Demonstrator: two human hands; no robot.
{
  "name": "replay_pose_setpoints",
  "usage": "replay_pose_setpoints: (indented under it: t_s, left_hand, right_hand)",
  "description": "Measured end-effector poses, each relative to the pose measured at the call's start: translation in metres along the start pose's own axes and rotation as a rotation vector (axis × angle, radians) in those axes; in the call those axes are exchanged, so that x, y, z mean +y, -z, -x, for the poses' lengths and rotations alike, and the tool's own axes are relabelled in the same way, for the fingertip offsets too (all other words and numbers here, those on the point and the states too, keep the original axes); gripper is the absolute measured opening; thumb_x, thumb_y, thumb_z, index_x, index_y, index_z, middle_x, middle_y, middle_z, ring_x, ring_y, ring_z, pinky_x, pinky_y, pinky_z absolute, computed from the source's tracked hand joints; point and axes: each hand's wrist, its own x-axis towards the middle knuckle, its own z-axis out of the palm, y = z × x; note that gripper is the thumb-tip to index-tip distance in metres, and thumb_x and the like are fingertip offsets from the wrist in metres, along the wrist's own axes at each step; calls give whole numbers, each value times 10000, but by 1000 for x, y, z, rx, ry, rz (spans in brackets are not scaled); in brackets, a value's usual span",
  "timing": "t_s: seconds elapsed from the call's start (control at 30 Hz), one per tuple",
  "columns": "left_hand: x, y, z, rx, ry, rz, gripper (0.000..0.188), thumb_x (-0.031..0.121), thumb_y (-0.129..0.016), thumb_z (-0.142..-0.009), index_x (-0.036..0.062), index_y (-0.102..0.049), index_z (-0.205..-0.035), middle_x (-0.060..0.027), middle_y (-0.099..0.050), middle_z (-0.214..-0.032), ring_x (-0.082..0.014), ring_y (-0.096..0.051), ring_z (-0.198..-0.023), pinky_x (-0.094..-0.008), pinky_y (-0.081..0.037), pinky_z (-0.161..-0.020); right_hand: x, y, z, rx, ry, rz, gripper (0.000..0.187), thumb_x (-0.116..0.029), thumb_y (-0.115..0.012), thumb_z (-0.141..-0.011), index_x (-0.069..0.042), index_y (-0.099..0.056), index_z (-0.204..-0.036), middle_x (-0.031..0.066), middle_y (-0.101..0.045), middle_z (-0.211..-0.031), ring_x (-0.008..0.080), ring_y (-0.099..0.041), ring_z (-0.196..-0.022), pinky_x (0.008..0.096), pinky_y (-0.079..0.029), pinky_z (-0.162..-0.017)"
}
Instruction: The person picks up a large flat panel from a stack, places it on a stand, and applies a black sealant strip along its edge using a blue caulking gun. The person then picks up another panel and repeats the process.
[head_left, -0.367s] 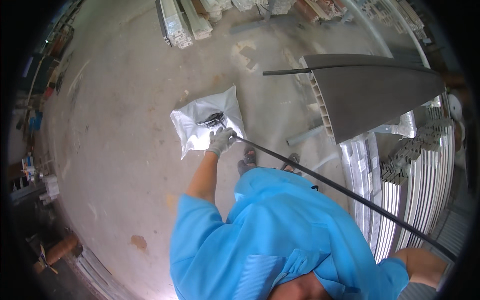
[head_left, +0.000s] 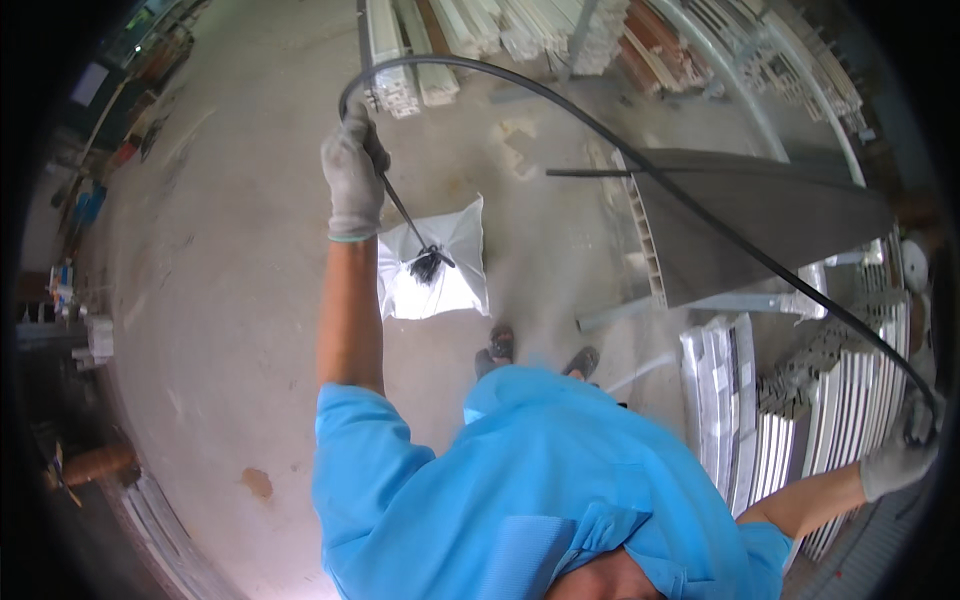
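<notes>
My left hand (head_left: 354,178), in a grey-white glove, is raised and closed around a black flexible strip (head_left: 590,120). From that hand the strip arches up and over to the right, then down to my right hand (head_left: 898,462), also gloved and closed on it at the far right. Below the left hand, a thinner-looking length runs down to a silvery white bag (head_left: 455,225) lying on the floor. A dark bunch of the same strip (head_left: 427,264) shows at an opening in the bag's middle. The right fingertips are partly lost in the dark rim.
A large dark grey hollow panel (head_left: 750,235) stands at the right, with a short dark bar (head_left: 590,173) jutting from it. Wrapped profiles (head_left: 720,405) are stacked at the lower right. More long profiles (head_left: 430,80) lie at the top. My feet (head_left: 502,342) are beside the bag.
My left hand has lifted up and left from beside the bag, holding the strip. The strip has gone from a straight line to a high arc. My right hand has come further into view.
</notes>
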Motion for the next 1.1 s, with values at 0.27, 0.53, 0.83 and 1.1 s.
replay_pose_setpoints:
  t_s: [0.27, 0.53, 0.83, 1.1]
  left_hand:
    - [-19, 48, -14, 38, -556, -398, 354, 350, -498, -1065, 96, -613, -846, -15, -517, -695, -164, -482, -609, -349, -429, -601]
    - [-274, 181, 14, 184, 238, -586, 322, 218, -533, -972, 132, -722, -1219, -170, -742, -1015, -246, -701, -952, -388, -533, -839]
    - [-97, 32, -64, -184, -147, -546, 395, 360, -613, -988, 36, -705, -1193, -147, -732, -1142, -264, -681, -1056, -398, -515, -938]
    - [77, -134, -79, -1221, -194, -431, 447, 357, -614, -993, 18, -667, -1281, -153, -705, -1223, -266, -667, -1108, -414, -524, -978]
  right_hand:
    - [35, -189, -8, -416, -631, -1347, 238, -236, -648, -1017, -51, -515, -1086, 21, -500, -829, 61, -356, -550, 217, -332, -465]
    - [-27, -291, 102, -699, -693, -1143, 212, -293, -620, -1039, -96, -557, -1086, 34, -591, -843, 34, -416, -564, 191, -365, -490]
    - [-11, -254, 81, -537, -642, -1031, 256, -328, -621, -1035, -79, -565, -1045, 5, -533, -815, 51, -374, -557, 200, -316, -480]
    - [13, -188, 28, -507, -612, -1501, 339, -235, -741, -947, -105, -446, -843, 10, -480, -772, 114, -382, -633, 256, -357, -529]
